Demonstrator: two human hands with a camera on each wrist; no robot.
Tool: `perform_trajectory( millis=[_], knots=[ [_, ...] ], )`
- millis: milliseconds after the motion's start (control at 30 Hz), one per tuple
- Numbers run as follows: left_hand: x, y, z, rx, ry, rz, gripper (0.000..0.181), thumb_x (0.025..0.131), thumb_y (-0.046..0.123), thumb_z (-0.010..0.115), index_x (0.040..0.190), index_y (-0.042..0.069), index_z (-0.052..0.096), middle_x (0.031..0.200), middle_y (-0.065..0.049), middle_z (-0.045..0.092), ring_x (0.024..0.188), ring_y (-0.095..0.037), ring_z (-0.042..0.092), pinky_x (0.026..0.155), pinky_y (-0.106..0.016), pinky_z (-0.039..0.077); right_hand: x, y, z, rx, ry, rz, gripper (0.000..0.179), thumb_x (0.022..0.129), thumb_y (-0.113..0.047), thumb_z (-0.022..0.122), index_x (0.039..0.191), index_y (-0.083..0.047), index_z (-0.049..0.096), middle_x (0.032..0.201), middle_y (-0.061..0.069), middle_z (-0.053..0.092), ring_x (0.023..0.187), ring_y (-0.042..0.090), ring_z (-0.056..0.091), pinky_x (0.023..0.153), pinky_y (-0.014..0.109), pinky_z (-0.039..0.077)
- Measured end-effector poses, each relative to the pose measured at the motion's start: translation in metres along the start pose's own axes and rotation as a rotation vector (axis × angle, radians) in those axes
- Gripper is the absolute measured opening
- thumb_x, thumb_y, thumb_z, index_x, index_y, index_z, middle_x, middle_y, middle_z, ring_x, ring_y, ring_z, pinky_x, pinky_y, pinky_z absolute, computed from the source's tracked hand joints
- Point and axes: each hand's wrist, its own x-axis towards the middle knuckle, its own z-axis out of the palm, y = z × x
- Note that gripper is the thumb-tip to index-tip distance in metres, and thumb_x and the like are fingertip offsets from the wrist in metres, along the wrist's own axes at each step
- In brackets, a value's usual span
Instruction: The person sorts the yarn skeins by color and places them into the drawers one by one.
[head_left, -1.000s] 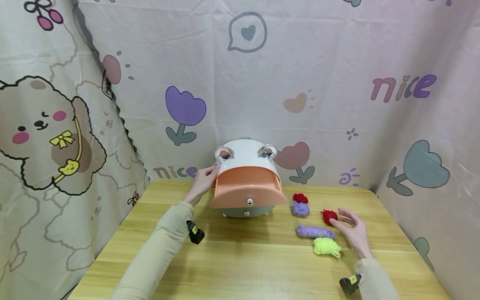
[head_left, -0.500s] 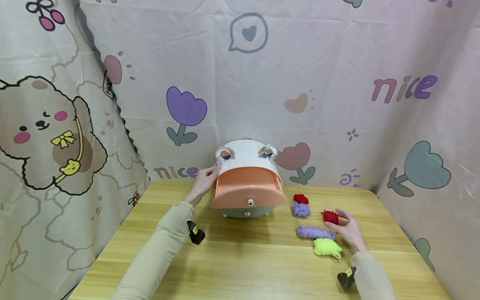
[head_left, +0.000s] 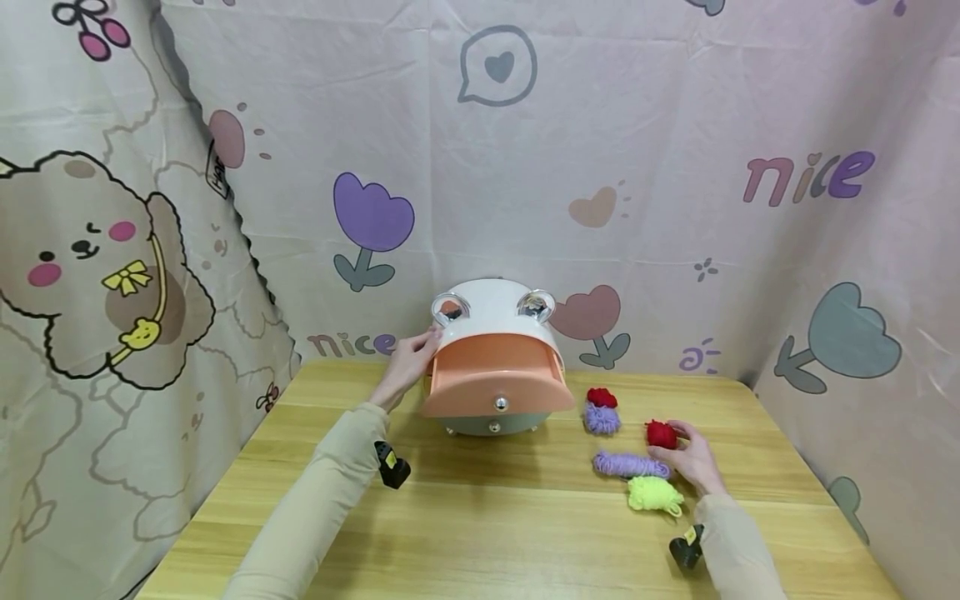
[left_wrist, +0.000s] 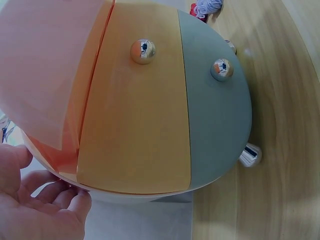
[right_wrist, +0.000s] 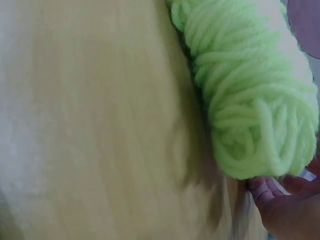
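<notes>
Your right hand (head_left: 692, 457) has fingers curled round the red yarn ball (head_left: 662, 434); your left hand (head_left: 406, 365) grips the cabinet (head_left: 491, 315). Lifting too low could drag the long purple skein (head_left: 630, 465), just beside the right fingers.

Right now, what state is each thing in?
Top drawer: pulled open
Middle drawer: shut
Bottom drawer: shut
Right red yarn: bundled, right hand around it
Left red yarn: bundled
Far purple yarn: bundled
Near purple yarn: wound
Lime yarn: wound, one loop loose
Left hand: touching cabinet
</notes>
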Motion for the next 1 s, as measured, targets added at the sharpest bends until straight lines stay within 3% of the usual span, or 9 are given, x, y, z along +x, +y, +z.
perform_trajectory(
  millis=[400, 700, 900, 1000],
  knots=[
    [0.002, -0.002, -0.001, 0.002, -0.001, -0.002, 0.053, 0.108, 0.037, 0.044, 0.15, 0.005, 0.044, 0.164, -0.008, 0.033, 0.154, -0.031, 0.029, 0.127, -0.046, 0.027, 0.003, 0.006, 0.002, -0.091, 0.104, -0.052, 0.061, 0.088, -0.012, 0.075, 0.136, 0.013, 0.048, 0.133, 0.039, 0.055, 0.117, 0.046, 0.06, 0.077, 0.016, 0.046],
    [0.002, -0.002, 0.0, 0.001, 0.0, 0.003, 0.054, 0.108, 0.037, 0.045, 0.15, 0.004, 0.044, 0.163, -0.009, 0.033, 0.153, -0.032, 0.029, 0.127, -0.046, 0.026, 0.002, 0.005, 0.003, -0.06, 0.139, -0.026, 0.06, 0.088, -0.015, 0.076, 0.136, 0.012, 0.051, 0.132, 0.038, 0.057, 0.118, 0.044, 0.059, 0.071, 0.013, 0.046],
    [0.003, -0.002, 0.0, 0.004, 0.001, 0.01, 0.054, 0.108, 0.038, 0.045, 0.15, 0.004, 0.044, 0.163, -0.011, 0.034, 0.153, -0.032, 0.03, 0.127, -0.047, 0.026, -0.001, -0.001, 0.001, -0.02, 0.118, 0.008, 0.063, 0.09, -0.02, 0.076, 0.139, 0.009, 0.048, 0.137, 0.036, 0.055, 0.121, 0.042, 0.058, 0.074, 0.015, 0.045],
    [0.004, -0.003, 0.001, 0.012, 0.001, 0.014, 0.054, 0.108, 0.037, 0.044, 0.15, 0.003, 0.044, 0.162, -0.012, 0.035, 0.153, -0.033, 0.03, 0.127, -0.047, 0.026, -0.003, -0.006, 0.001, 0.013, 0.111, 0.013, 0.065, 0.09, -0.022, 0.076, 0.14, 0.008, 0.048, 0.138, 0.035, 0.054, 0.114, 0.034, 0.062, 0.075, 0.015, 0.047]
  ],
)
